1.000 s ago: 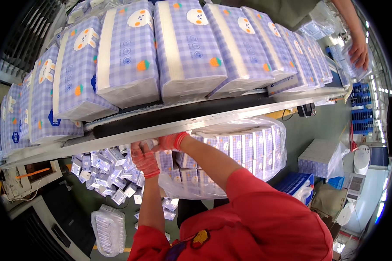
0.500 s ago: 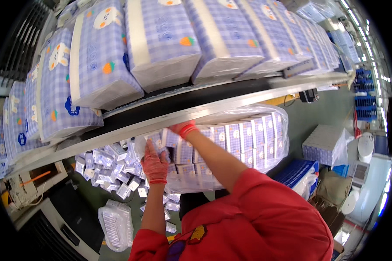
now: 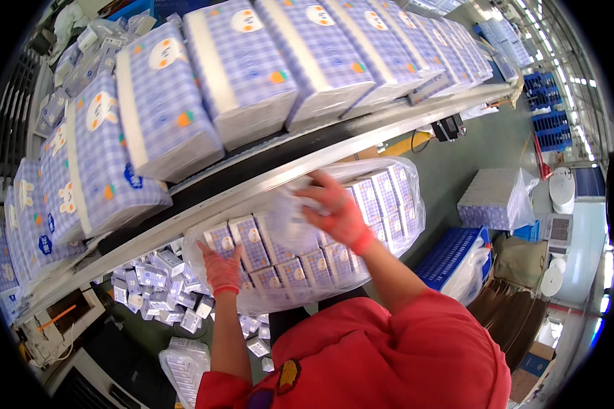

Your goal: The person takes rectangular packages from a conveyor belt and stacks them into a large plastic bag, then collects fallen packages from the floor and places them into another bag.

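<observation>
A clear plastic bag (image 3: pixel 307 293) holds two rows of purple-checked tissue packs (image 3: pixel 293 271), just below the conveyor's front rail. My left hand (image 3: pixel 222 269), in a thin red glove, rests at the bag's left end with thumb and fingers apart, against the end pack. Over the middle of the bag is my right hand (image 3: pixel 334 213), also gloved in red and smeared by motion. Beside its fingers is a whitish blur (image 3: pixel 293 223); whether this is loose film or a pack, and whether the hand grips it, I cannot make out.
Large wrapped tissue bundles (image 3: pixel 242 75) line the conveyor (image 3: pixel 205 194) ahead. Loose small packs (image 3: pixel 160 286) are heaped on the floor at left, near a filled bag (image 3: pixel 186 368). Rightward are a blue crate (image 3: pixel 450 262) and a wrapped stack (image 3: pixel 491 198).
My right hand has moved right and down from the rail to over the bag's middle. My left hand has shifted left and slightly down. The bag's upper side shows more packs at its left end.
</observation>
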The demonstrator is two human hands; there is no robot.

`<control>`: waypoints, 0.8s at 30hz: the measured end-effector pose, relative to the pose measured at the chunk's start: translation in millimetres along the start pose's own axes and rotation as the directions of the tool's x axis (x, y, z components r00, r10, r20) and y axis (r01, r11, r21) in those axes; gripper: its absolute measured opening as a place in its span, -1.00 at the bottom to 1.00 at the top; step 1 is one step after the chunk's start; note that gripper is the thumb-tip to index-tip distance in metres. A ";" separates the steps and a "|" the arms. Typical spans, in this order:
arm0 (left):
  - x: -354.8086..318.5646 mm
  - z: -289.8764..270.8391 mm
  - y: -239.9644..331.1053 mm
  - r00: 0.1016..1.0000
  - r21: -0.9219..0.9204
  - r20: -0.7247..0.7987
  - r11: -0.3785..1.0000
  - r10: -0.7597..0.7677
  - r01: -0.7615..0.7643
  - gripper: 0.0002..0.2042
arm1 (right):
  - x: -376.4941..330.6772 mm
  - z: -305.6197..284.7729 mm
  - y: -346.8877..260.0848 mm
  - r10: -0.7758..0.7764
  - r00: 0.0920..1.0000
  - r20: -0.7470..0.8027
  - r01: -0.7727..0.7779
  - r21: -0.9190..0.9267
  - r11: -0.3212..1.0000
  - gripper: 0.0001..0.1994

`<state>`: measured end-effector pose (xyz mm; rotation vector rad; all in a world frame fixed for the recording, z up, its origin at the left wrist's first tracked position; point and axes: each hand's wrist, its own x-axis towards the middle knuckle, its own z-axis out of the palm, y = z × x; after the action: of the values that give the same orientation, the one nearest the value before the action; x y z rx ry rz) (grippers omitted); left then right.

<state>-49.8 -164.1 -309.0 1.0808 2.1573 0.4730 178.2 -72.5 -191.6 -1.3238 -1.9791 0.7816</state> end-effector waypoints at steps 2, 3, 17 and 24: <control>6.8 6.2 -10.7 0.997 -0.119 0.069 0.992 -0.032 0.040 -0.01 | -35.6 -35.1 22.1 0.174 0.985 0.011 -0.172 -0.081 0.982 -0.58; 6.4 1.5 -5.8 0.993 -0.163 0.114 0.985 -0.039 0.057 -0.01 | -49.4 -40.8 35.9 0.181 0.982 -0.062 -0.190 -0.241 0.952 -0.50; 25.9 9.1 -37.3 0.957 -0.149 0.278 0.988 0.080 -0.039 -0.16 | -92.1 -44.9 76.0 0.748 0.628 -0.212 -0.749 -0.424 0.509 -0.10; 14.2 4.4 -21.8 0.961 0.074 0.271 0.997 -0.047 0.028 0.00 | -149.1 -39.4 68.5 0.791 0.515 -0.331 -0.845 -0.355 0.401 0.03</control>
<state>-65.1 -165.4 -330.4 1.0730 1.9584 0.2170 292.2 -185.2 -244.3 -2.7027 -1.3413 0.5831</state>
